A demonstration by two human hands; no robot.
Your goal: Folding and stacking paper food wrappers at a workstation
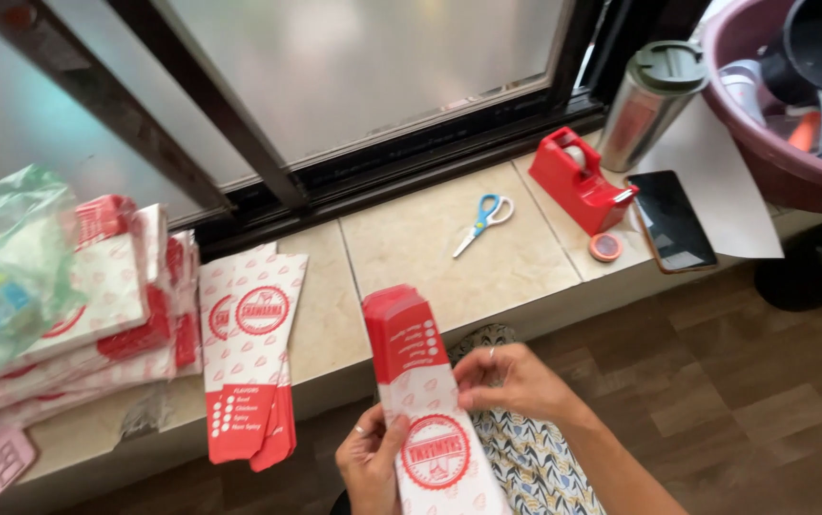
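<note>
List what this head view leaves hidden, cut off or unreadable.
- Paper sleeve held by left hand and right hand: lower end cut off by the bottom edge.
- Basin: cut off by the right and top edges; its contents are a jumble.
- Bag stack: partly covered by a plastic bag.
- Phone: screen dark.
</note>
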